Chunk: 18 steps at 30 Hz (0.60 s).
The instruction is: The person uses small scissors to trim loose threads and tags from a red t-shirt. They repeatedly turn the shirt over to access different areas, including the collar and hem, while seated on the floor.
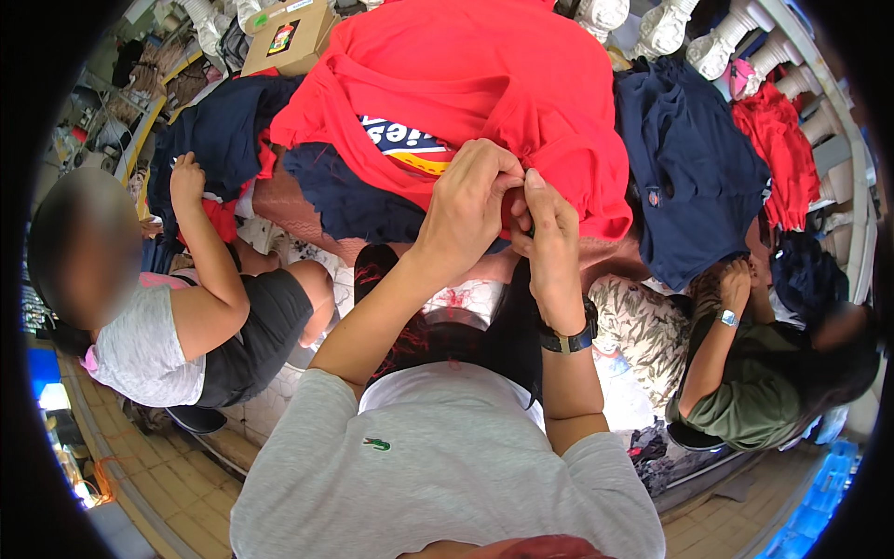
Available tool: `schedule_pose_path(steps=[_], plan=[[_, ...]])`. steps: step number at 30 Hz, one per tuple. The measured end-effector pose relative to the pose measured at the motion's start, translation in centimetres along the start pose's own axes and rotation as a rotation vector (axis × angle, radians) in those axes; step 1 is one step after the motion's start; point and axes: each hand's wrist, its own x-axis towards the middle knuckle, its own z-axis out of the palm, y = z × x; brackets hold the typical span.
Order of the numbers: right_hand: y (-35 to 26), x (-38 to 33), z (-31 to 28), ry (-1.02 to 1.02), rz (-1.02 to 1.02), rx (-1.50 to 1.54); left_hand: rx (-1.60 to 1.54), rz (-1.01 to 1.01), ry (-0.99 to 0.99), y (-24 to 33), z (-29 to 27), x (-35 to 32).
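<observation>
Both hands meet at the near hem of the red garment (484, 74), which spreads away from the person over the pile: left hand (470, 200) and right hand (549, 224) (watch-strapped) each pinch its edge, fingertips touching.

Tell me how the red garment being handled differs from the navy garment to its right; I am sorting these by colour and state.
The red garment is bright red, while the navy garment is dark blue. The red one is pinched at its lower edge by the left hand and right hand; no hand touches the navy one. The red one shows a large printed patch; the navy one shows only a small red mark. Both lie rumpled on the same pile.
</observation>
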Motion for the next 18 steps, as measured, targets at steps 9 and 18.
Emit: schedule_pose_path(steps=[9,18], plan=[[-0.5,-0.2,-1.7,0.000,-0.083,-0.053,-0.281,-0.252,0.006,0.0,-0.5,0.0],[-1.2,0.5,-0.5,0.198,-0.284,-0.247,-0.589,-0.368,0.080,0.2,-0.9,0.1]])
